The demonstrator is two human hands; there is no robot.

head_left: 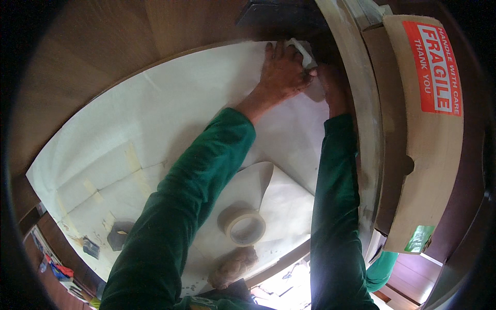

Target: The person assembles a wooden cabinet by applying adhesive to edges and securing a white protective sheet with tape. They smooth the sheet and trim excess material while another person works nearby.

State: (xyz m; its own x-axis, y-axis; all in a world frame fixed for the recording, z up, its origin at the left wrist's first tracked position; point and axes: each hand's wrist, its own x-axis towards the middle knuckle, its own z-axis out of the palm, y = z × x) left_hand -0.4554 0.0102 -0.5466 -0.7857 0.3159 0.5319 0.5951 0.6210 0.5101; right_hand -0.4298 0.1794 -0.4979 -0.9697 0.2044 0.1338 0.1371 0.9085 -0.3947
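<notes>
A large white paper sheet (206,77) lies on a brown wooden surface, with a curled flap (289,191) nearer to me. At the sheet's far right corner my left hand (283,71) presses down, its fingers stretched out over the edge and its thumb pointing right. Beside it, a narrow white piece (304,51), perhaps a fold of the sheet, stands up between the hands. My right hand (333,85) is at the same corner, close to the left thumb; its fingers are mostly hidden in shadow. A roll of masking tape (245,229) rests on the sheet between my forearms.
An open cardboard box (431,150) with a red label stands at the right, beside a pale curved edge (364,129). Two dark pieces (91,248) and strips of yellowish tape (133,157) are at the sheet's left. A brownish crumpled lump (233,266) sits near me.
</notes>
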